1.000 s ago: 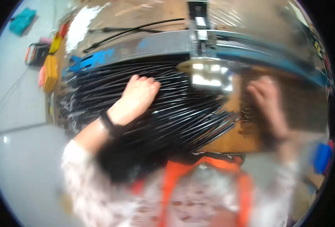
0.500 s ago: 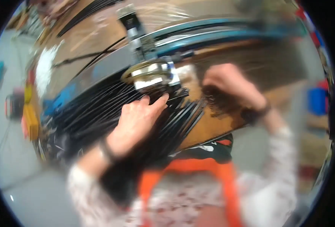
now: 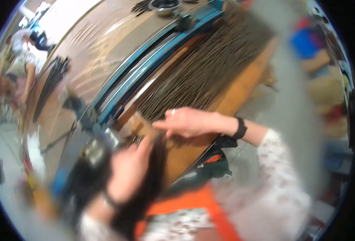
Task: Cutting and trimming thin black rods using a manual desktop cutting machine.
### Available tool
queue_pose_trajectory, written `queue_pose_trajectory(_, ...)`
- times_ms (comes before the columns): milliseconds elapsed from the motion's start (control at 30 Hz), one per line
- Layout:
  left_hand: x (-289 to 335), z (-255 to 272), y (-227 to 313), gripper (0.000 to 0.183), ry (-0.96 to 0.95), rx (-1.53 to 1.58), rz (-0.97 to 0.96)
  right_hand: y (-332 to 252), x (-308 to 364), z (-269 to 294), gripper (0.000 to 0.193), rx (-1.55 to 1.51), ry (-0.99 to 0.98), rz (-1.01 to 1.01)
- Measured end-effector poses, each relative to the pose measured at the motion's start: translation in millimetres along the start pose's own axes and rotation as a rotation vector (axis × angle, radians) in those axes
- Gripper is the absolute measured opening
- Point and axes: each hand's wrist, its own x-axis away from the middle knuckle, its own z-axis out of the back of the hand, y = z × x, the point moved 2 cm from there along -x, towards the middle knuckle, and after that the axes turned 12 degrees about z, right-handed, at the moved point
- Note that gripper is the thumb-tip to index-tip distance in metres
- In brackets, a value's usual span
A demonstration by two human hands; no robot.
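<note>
My left hand point(image 3: 128, 170) is over the blurred black strips point(image 3: 91, 182), close to a shiny rounded metal fixture point(image 3: 94, 152). Motion smears its fingers, so their grip is unclear. My right hand point(image 3: 190, 122), with a ring on one finger, has its fingers curled and drawn together just right of the left fingertips. Whatever those fingers pinch is too small or blurred to make out. Just beyond the right hand lies a broad bundle of thin dark brown rods point(image 3: 197, 76) on the wooden bench point(image 3: 235, 94).
A long blue rail point(image 3: 139, 66) crosses the bench beside the rods. A bowl point(image 3: 164, 7) with dark contents stands at the far end. Another black bundle point(image 3: 51, 86) lies on the plastic-covered table, near a person point(image 3: 23, 84) at far left. Blue bins point(image 3: 306, 42) are at right.
The view has swung to the right, bringing the brown rods and the full rail into sight. My right hand has come in from the right, close to my left hand.
</note>
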Motion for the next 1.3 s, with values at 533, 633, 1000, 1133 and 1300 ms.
queue_pose_trajectory(533, -79.0, 88.9, -32.3, 0.041, 0.343, -0.029, -0.283, 11.5, -4.8, 85.3, 0.067, 0.482, 0.174, -0.161)
queue_pose_trajectory(633, -78.3, 93.1, -48.8, 0.038, 0.321, 0.021, -0.216, 27.1, 11.6, 99.3, 0.057, 0.416, 0.179, -0.249)
queue_pose_trajectory(1000, -82.7, 75.6, -43.0, 0.032, 0.108, 0.046, -0.117, 9.8, -21.2, 96.4, 0.013, 0.431, 0.626, 0.039)
queue_pose_trajectory(1133, -74.6, 87.3, -46.8, 0.03, 0.106, 0.024, -0.118, 23.3, -7.2, 78.0, 0.012, 0.145, 0.501, -0.2)
queue_pose_trajectory(1300, -70.9, 92.3, -36.7, 0.027, 0.03, 0.175, -0.092, 19.4, -4.0, 70.9, 0.011, 0.303, 0.563, -0.077)
